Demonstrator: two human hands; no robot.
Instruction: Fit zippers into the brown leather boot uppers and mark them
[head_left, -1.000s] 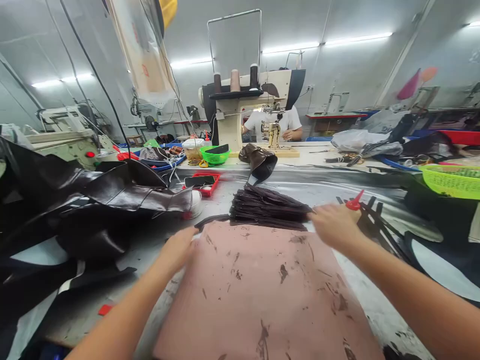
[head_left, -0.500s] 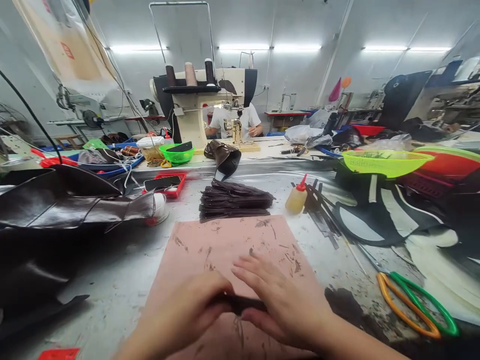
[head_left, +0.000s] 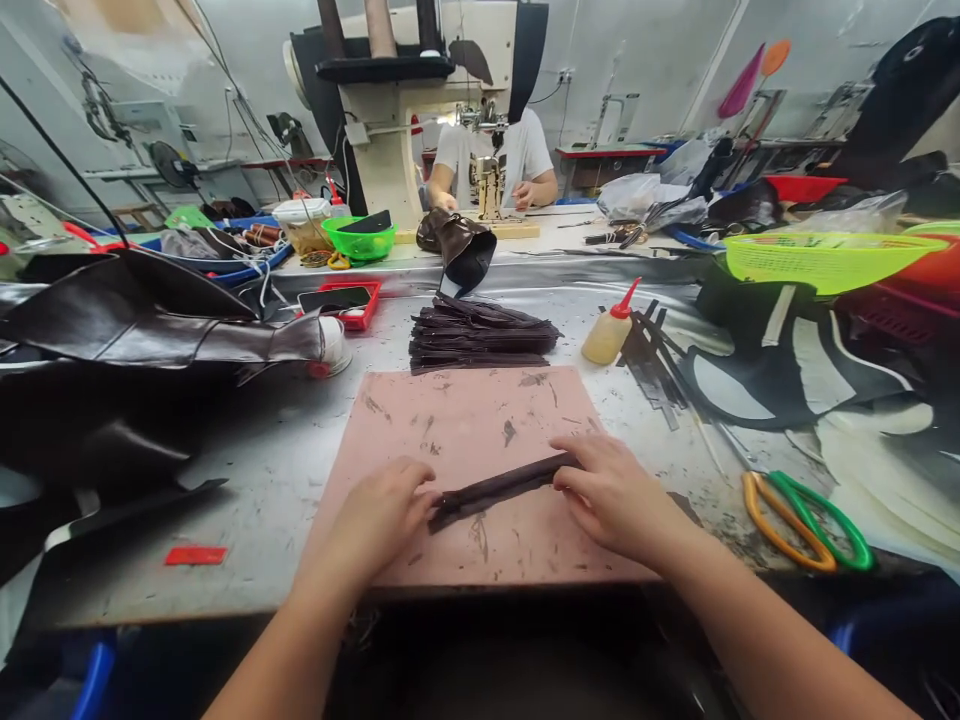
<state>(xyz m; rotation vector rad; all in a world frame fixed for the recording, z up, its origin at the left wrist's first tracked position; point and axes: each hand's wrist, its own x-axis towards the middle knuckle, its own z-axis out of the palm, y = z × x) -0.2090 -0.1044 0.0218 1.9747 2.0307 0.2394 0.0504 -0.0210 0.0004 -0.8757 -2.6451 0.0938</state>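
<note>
A narrow dark brown leather strip [head_left: 499,487] lies across a stained pink work mat [head_left: 465,420] in front of me. My left hand [head_left: 382,515] has its fingers closed on the strip's left end. My right hand [head_left: 607,490] pinches the strip's right end, fingers curled over it. A stack of similar dark leather strips [head_left: 480,335] sits just beyond the mat's far edge.
A glue bottle with a red nozzle [head_left: 609,328] and loose dark strips [head_left: 652,355] lie to the right. Green and orange scissors [head_left: 806,505] rest at the near right. Dark leather pieces [head_left: 135,340] pile up on the left. A person sits at a sewing machine [head_left: 487,150] across the table.
Both hands have moved from reaching at the stack to the near part of the mat. They now hold a single strip stretched out between them. The view has tilted down.
</note>
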